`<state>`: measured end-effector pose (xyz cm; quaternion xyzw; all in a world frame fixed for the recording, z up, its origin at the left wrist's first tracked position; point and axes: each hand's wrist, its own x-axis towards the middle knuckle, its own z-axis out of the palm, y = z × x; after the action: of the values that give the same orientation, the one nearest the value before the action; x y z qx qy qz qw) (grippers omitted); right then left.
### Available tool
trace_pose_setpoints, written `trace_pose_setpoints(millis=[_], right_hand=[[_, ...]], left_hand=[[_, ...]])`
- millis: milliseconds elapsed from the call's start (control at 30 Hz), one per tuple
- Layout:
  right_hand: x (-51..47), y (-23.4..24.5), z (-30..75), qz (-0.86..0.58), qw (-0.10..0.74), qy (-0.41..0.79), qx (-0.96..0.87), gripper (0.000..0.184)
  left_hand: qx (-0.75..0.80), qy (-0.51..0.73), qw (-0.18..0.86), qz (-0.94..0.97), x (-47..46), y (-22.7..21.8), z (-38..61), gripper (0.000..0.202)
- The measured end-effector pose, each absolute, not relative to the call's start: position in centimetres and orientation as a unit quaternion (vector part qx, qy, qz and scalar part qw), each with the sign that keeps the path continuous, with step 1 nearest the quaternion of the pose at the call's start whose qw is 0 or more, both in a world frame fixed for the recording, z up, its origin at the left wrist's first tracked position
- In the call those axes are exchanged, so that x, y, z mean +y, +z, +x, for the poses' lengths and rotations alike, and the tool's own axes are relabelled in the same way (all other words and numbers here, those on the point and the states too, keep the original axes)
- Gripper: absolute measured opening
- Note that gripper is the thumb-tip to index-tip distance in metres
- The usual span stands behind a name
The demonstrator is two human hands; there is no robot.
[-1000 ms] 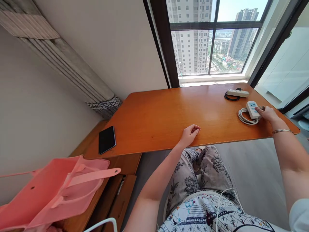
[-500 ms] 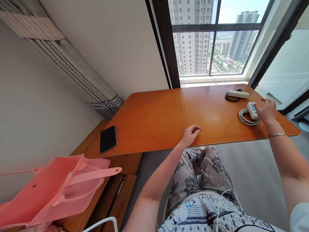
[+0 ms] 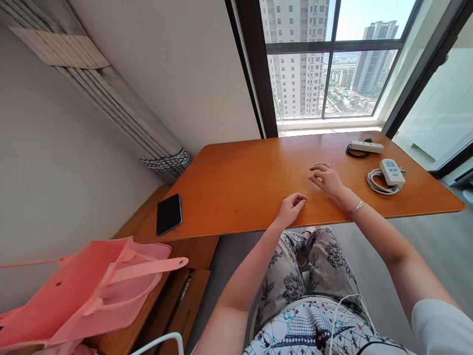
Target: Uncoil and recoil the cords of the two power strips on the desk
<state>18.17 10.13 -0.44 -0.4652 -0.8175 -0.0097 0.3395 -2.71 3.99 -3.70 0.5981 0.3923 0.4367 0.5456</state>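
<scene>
On the table (image 3: pixel 251 182), near edge: left hand (image 3: pixel 291 206), grip curled closed, empty. Right hand (image 3: pixel 327 178) beyond, grip spread, empty; white power strip (image 3: pixel 392 171) to its right, apart. Pink tote (image 3: pixel 84 291) near left, contents hidden.

A high-rise flat — a wooden table (image 3: pixel 258 172) stands under a window (image 3: pixel 325 59) facing apartment towers, with a gathered curtain (image 3: pixel 111 98), a phone (image 3: pixel 169 214) and a pink tote bag (image 3: pixel 84 291).

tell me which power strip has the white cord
The shorter strip with blue sockets, lying on its coiled white cord; the longer all-white strip nearer the window has a black cord.
</scene>
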Motion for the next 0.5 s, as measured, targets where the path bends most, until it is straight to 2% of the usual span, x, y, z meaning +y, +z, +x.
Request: trace_pose_setpoints(millis=[100, 200, 367, 500], right_hand=[[12.0, -1.0, 17.2, -0.494, 0.345, 0.020, -0.798, 0.037], [12.9, -2.2, 17.5, -0.523, 0.368, 0.045, -0.768, 0.029], [13.3, -3.5, 19.2, -0.534, 0.432, 0.129, -0.716, 0.025], [13.4, -3.6, 19.5, -0.538, 0.437, 0.181, -0.697, 0.051]], left_hand=[[0.393, 0.444, 0.547, 0.591, 4.0, -3.7, -2.8, 0.014], [0.394, 0.446, 0.544, 0.592, 3.9, -3.8, -2.9, 0.016], [0.379, 0.462, 0.564, 0.570, 3.9, -3.9, -2.5, 0.023], [0.378, 0.474, 0.571, 0.553, 4.4, -3.7, -2.5, 0.025]])
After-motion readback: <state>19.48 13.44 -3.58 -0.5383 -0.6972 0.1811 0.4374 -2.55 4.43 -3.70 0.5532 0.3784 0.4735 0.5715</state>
